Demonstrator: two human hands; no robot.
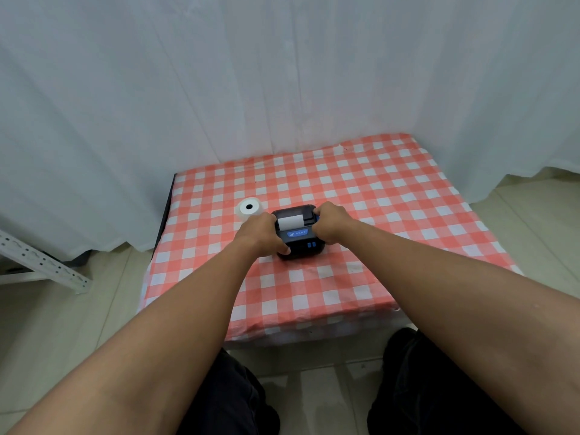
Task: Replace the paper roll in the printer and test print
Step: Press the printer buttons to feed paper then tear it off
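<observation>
The head camera looks down along two bare forearms to a small black printer (298,235) sitting near the middle of a low table, a little toward the person's left. The printer's blue label strip and two blue buttons face the person, so its front points toward the near edge of the table and its back toward the curtain. Its body looks roughly as wide as it is deep, so no long axis can be told. A white patch of paper (291,221) shows in the top opening.

The left hand (260,235) is curled around the printer's left side, fingers wrapped over the upper edge and thumb low on the near corner. The right hand (329,224) is closed on the right side, fingers bent over the top by a blue tab; both grip the printer.

A white paper roll (249,210) stands on end just behind and left of the printer, close to the left hand, its dark core hole facing up, so its axis is upright.

The table is covered with a red-and-white checked cloth (392,215), slightly wrinkled, hanging over the near edge. White curtains (282,73) hang behind and on both sides. The floor is pale tile (78,309), and a white perforated metal frame (40,262) lies at far left. Dark trousers (439,387) show below.
</observation>
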